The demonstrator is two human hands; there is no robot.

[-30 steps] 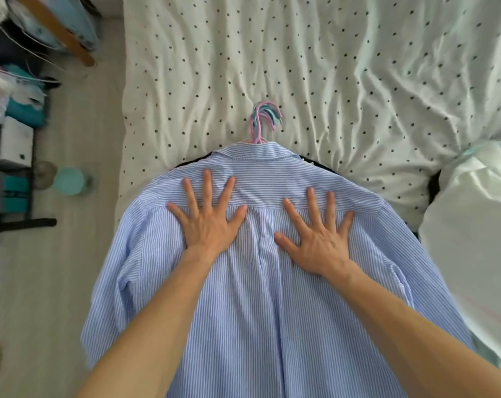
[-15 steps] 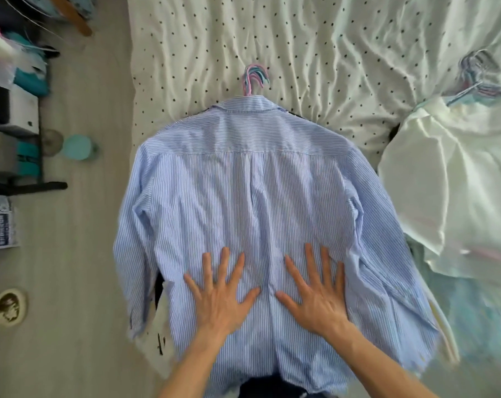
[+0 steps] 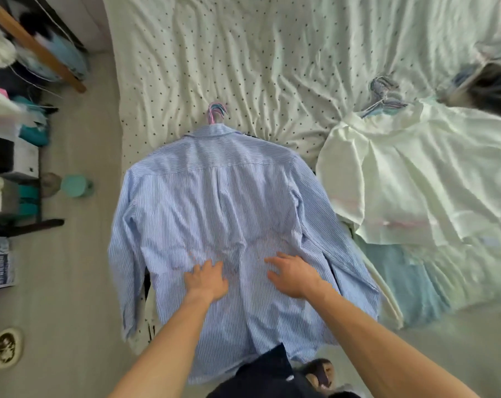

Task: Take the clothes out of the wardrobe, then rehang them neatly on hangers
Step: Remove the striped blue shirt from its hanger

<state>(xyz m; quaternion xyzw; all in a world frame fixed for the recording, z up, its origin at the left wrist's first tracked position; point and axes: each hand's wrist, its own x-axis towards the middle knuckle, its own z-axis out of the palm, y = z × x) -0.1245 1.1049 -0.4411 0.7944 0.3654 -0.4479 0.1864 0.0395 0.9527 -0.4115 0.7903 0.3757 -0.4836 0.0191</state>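
A blue-and-white striped shirt [image 3: 220, 196] lies back-up on the bed's near left corner, its tail and left sleeve hanging over the edge. Pink and blue hanger hooks [image 3: 216, 112] poke out above its collar. My left hand [image 3: 206, 280] lies on the shirt's lower back, fingers bent, the cloth bunched in front of them. My right hand [image 3: 294, 272] rests beside it with relaxed fingers. To the right a white shirt [image 3: 416, 173] lies over a pale blue garment [image 3: 401, 282], with more hangers [image 3: 385, 96] at its collar.
The bed has a white sheet with black dots [image 3: 272, 58]. Left of it runs a strip of floor with a teal cup [image 3: 76, 185], a dark shelf [image 3: 13, 179] full of things and a wooden rail [image 3: 36, 47]. Dark clothing [image 3: 266, 377] is at the bottom.
Both hands slid down the shirt's back from the shoulders to the lower back. Their fingers went from spread flat to bent, and the cloth between them has wrinkled. The view pulled back.
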